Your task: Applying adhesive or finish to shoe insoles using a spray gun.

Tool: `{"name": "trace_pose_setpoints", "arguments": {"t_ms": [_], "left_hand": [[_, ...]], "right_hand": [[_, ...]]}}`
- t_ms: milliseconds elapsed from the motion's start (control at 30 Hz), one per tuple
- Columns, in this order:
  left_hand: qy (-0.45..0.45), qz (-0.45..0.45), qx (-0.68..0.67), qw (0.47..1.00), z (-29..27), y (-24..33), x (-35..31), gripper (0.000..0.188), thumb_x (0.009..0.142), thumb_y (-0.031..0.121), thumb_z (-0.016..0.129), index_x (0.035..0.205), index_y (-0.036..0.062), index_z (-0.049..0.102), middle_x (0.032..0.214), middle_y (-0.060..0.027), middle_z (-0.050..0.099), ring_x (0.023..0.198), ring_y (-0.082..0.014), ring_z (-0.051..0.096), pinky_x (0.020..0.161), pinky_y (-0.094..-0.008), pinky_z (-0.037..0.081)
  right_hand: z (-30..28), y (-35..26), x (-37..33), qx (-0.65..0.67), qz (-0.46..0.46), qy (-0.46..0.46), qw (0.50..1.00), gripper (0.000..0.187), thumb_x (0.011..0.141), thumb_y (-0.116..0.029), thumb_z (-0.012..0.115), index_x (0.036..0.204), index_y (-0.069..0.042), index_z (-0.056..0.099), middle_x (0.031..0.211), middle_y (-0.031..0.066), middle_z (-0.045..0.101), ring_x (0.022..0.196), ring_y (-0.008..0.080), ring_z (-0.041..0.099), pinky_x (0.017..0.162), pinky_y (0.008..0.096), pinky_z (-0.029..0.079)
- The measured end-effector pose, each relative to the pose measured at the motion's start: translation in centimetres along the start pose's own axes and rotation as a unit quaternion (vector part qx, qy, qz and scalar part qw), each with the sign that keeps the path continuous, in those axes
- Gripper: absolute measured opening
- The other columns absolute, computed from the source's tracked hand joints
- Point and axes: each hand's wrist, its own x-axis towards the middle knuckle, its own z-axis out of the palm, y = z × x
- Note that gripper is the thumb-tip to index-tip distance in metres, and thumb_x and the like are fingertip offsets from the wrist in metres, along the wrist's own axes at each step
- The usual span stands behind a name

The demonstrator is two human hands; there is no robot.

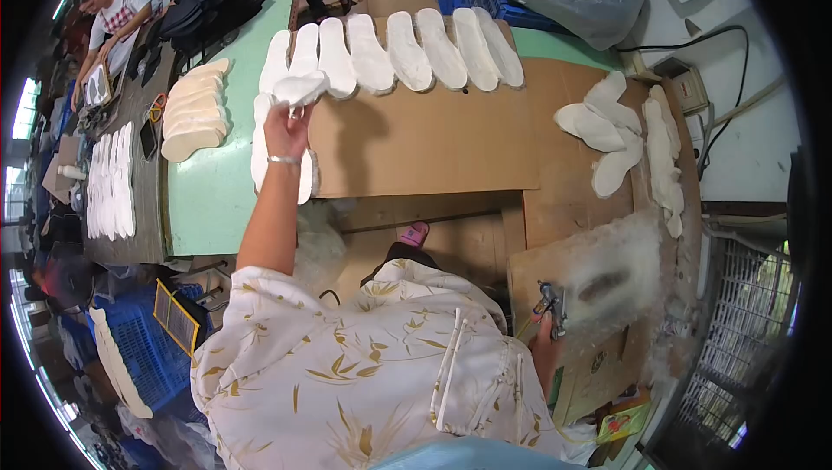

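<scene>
My left hand [289,130], with a bracelet at its wrist, is closed on the end of a white insole [300,87]. It holds this insole over the left end of a row of white insoles [371,56] along the far edge of a cardboard sheet [433,145]. More white insoles [306,177] lie partly hidden below that hand and forearm. Down at the right, my right hand [543,344] grips a metal spray gun [552,307]. The gun is beside a cardboard panel [542,272] with a whitish coating and a dark oval patch.
Several loose insoles [614,128] overlap on the cardboard at right, beside a long white stack [663,158]. A cream stack [198,106] sits on the green table [204,201]. Across the table at far left is another person [121,15]. A blue crate [147,353] stands low at left.
</scene>
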Motion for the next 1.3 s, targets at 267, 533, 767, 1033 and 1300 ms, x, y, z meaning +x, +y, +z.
{"name": "trace_pose_setpoints", "arguments": {"t_ms": [267, 533, 767, 1033, 1300], "left_hand": [[0.106, -0.046, 0.090, 0.989, -11.5, -4.6, -6.7, 0.009, 0.077, 0.006, 0.054, 0.085, 0.0018, 0.054, 0.087, -0.0056, 0.058, 0.078, -0.0189, 0.055, 0.081, -0.0395, 0.050], [0.180, -0.055, 0.254, 0.949, -15.3, -6.4, -8.2, 0.022, 0.083, 0.012, 0.055, 0.098, -0.0032, 0.049, 0.088, -0.0121, 0.059, 0.077, -0.0239, 0.063, 0.065, -0.0343, 0.054], [0.220, -0.045, 0.229, 0.947, -13.4, -7.8, -10.6, 0.033, 0.087, 0.025, 0.056, 0.105, -0.0011, 0.046, 0.089, -0.0144, 0.060, 0.071, -0.0257, 0.063, 0.058, -0.0317, 0.054], [0.159, -0.175, 0.393, 0.889, -12.5, -13.5, -17.7, 0.044, 0.083, 0.039, 0.059, 0.108, 0.0036, 0.051, 0.091, -0.0072, 0.061, 0.063, -0.0185, 0.059, 0.054, -0.0263, 0.048], [-0.295, -0.165, 0.586, 0.737, 4.4, -31.0, -17.4, 0.035, 0.083, 0.024, 0.063, 0.109, 0.0011, 0.059, 0.089, -0.0069, 0.062, 0.072, -0.0141, 0.060, 0.060, -0.0246, 0.050]], "right_hand": [[-0.1, 0.2, -0.1, 0.002, 0.006, 0.002, 1.000, 0.029, 0.089, -0.033, 0.053, 0.090, -0.004, 0.059, 0.058, -0.0024, 0.047, 0.040, 0.0048, 0.035, 0.038, 0.0236, 0.027], [-1.1, 1.0, -0.4, -0.003, 0.003, -0.016, 1.000, 0.027, 0.090, -0.032, 0.051, 0.086, -0.006, 0.060, 0.055, -0.0028, 0.042, 0.039, 0.0054, 0.035, 0.038, 0.0241, 0.026], [-3.4, 5.4, 1.0, -0.007, -0.001, 0.000, 1.000, 0.024, 0.090, -0.027, 0.052, 0.087, -0.005, 0.061, 0.058, -0.0020, 0.047, 0.046, 0.0067, 0.043, 0.043, 0.0237, 0.032], [-5.6, 7.4, 1.8, 0.002, 0.001, 0.001, 1.000, 0.021, 0.085, -0.020, 0.059, 0.090, 0.000, 0.064, 0.079, 0.0065, 0.065, 0.073, 0.0138, 0.059, 0.067, 0.0296, 0.045], [-7.8, 8.6, 0.9, 0.052, 0.009, 0.039, 0.998, 0.021, 0.085, -0.022, 0.060, 0.085, -0.001, 0.063, 0.066, -0.0010, 0.053, 0.064, 0.0074, 0.047, 0.057, 0.0263, 0.039]]}}
